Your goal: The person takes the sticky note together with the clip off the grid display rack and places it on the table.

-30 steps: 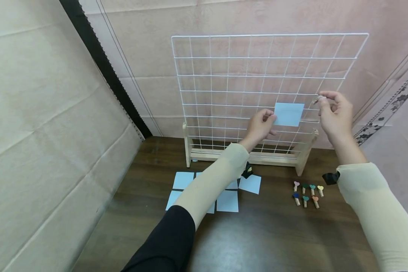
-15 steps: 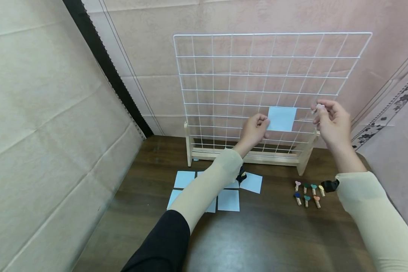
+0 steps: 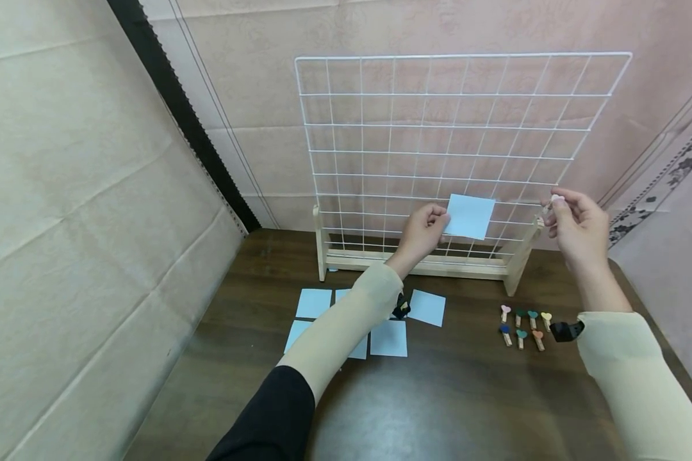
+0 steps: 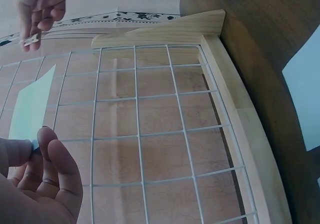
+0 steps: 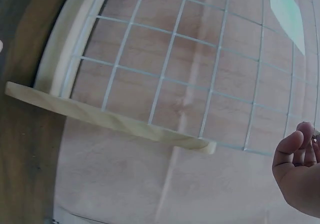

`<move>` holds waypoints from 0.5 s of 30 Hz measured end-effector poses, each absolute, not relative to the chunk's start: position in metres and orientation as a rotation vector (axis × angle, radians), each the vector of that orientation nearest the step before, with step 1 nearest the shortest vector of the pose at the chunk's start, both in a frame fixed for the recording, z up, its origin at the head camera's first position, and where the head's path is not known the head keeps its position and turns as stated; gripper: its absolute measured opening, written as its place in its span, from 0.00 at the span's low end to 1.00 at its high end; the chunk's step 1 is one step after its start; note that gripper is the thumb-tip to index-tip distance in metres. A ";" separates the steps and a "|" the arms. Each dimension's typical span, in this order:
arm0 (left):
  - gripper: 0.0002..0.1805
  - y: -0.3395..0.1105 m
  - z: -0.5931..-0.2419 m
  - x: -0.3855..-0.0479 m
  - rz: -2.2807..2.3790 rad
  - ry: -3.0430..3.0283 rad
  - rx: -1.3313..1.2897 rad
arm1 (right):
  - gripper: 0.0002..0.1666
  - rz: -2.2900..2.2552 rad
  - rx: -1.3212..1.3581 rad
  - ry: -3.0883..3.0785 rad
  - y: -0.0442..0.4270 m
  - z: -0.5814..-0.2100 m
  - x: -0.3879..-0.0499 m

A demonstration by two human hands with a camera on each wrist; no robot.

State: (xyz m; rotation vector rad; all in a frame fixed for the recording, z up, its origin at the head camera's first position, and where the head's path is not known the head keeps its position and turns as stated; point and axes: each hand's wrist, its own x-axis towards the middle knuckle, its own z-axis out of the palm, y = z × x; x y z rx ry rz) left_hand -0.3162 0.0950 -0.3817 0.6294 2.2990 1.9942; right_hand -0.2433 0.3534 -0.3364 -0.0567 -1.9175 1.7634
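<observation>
My left hand (image 3: pixel 422 232) pinches the left edge of a blue square paper card (image 3: pixel 470 216) between thumb and fingers. The card is in front of the lower part of a white wire grid (image 3: pixel 403 153), and I cannot tell whether it touches the wires. Off to the card's right, my right hand (image 3: pixel 582 229) pinches a small white clip (image 3: pixel 556 200) at its fingertips, near the grid's right side. In the left wrist view, that clip (image 4: pixel 31 40) shows pale at the other hand's fingertips. Fingers largely hide it in the right wrist view.
A wooden stand (image 3: pixel 516 266) holds the grid upright on the dark wooden table (image 3: pixel 438 403). Several more blue cards (image 3: pixel 389 338) lie on the table, partly under the left arm. Several small heart-topped clothespins (image 3: pixel 520 338) lie in two rows near the right wrist.
My left hand has brought the card down and to the left across the grid, tilting it slightly. The right hand has come down with the clip, lately shifting a little right.
</observation>
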 end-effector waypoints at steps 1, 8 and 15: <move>0.12 0.095 -0.383 -0.316 2.001 2.289 0.623 | 0.12 1.763 -0.058 -1.924 0.354 -0.339 -0.242; 0.11 0.097 -0.390 -0.311 2.022 2.262 0.598 | 0.12 1.767 -0.079 -1.957 0.359 -0.359 -0.237; 0.12 0.093 -0.397 -0.304 2.028 2.229 0.605 | 0.14 1.725 -0.033 -2.056 0.370 -0.376 -0.227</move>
